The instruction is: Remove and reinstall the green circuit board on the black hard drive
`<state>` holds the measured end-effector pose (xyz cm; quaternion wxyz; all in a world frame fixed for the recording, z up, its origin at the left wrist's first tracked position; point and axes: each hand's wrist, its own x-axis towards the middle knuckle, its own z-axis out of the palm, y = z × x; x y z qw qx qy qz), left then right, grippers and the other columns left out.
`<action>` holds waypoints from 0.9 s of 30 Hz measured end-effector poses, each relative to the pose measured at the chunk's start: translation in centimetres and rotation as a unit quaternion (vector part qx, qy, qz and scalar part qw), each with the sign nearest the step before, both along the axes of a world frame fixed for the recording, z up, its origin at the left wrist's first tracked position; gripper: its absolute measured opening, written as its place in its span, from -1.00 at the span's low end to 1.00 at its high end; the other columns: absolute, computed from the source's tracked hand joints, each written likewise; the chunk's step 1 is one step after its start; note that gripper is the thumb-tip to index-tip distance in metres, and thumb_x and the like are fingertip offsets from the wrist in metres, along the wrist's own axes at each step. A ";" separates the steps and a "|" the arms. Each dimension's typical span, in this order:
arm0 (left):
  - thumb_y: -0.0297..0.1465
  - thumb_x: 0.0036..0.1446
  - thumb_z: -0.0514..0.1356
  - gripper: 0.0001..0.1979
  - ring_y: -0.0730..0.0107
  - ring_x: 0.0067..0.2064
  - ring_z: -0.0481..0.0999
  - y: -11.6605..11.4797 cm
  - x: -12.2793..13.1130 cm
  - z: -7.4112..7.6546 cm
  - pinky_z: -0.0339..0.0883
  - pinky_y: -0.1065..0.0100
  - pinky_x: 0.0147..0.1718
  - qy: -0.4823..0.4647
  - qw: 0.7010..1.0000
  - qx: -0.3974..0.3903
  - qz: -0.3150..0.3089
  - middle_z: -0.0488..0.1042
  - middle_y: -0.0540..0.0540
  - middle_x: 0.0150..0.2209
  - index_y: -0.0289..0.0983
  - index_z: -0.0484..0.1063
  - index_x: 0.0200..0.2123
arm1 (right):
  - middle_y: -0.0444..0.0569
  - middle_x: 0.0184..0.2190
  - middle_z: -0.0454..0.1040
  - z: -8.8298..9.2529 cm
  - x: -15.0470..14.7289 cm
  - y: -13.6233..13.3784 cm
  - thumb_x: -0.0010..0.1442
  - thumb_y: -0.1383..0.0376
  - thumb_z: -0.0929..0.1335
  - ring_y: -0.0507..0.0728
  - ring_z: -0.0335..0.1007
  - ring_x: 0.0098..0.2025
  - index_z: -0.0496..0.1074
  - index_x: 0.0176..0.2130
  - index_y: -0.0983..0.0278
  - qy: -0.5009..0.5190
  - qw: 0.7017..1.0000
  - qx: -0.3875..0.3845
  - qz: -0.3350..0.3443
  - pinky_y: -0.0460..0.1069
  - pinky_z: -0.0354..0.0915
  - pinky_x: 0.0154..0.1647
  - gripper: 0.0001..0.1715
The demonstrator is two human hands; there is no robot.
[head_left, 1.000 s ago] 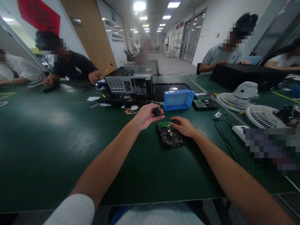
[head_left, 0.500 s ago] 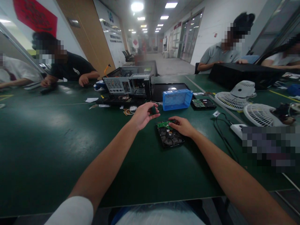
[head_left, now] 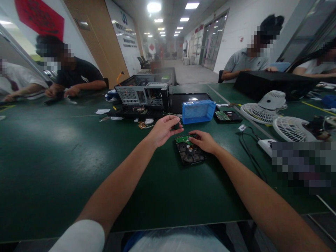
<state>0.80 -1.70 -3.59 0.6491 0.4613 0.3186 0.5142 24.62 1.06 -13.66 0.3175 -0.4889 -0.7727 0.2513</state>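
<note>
A hard drive point(head_left: 191, 154) with a green circuit board lies on the green table point(head_left: 147, 196). My right hand point(head_left: 203, 140) grips its upper right edge, the thumb over the board. Just up and left of the drive, my left hand point(head_left: 166, 130) is raised, its fingers closed round a small dark object point(head_left: 176, 125) that they mostly cover. Behind my hands a blue plastic bin point(head_left: 198, 112) rests on its side, open toward me. A second drive point(head_left: 228, 116) lies to the right of the bin.
An opened computer case point(head_left: 143, 94) stands behind my left hand, with cables and paper scraps before it. White fan parts point(head_left: 270, 105), a power strip point(head_left: 266, 145) and a black cable are at the right. People sit across the table, one behind a black case point(head_left: 273, 84).
My left hand has shifted slightly right with the small dark object. My right hand and the drive have stayed put. Across the table at left, a person's hands have moved closer together.
</note>
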 end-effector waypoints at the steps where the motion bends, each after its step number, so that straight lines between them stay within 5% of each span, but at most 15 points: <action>1: -0.44 0.21 0.29 -0.90 0.33 -0.18 0.56 -0.1 0.0 0.1 0.50 0.08 -0.02 0.001 1.000 -0.004 0.001 0.52 -0.14 -0.28 -0.35 0.45 -0.25 | -0.05 -0.31 0.57 0.0 0.0 0.0 0.23 0.01 0.40 0.11 0.40 -0.35 0.54 0.07 0.21 -0.001 1.000 0.000 -0.001 0.00 0.34 -0.28 -0.49; 17: -0.25 0.28 0.27 -0.76 0.23 -0.09 0.59 0.6 -0.3 -0.6 0.53 0.10 -0.08 0.038 0.999 0.028 0.011 0.57 -0.23 -0.18 -0.34 0.42 -0.22 | -0.05 -0.29 0.58 0.0 0.0 0.0 0.24 0.02 0.40 0.11 0.41 -0.34 0.54 0.07 0.20 0.009 1.000 -0.004 0.004 0.00 0.34 -0.28 -0.51; 27: -0.16 0.32 0.21 -0.68 0.20 -0.14 0.65 1.1 -1.0 -0.2 0.50 0.34 -0.29 0.006 0.998 -0.008 0.061 0.61 -0.28 -0.18 -0.34 0.41 -0.24 | 0.03 -0.03 0.59 1.5 -0.2 -0.6 0.35 0.02 0.32 0.21 0.48 -0.04 0.56 0.01 0.21 0.066 0.997 0.021 -0.033 0.10 0.35 0.03 -0.57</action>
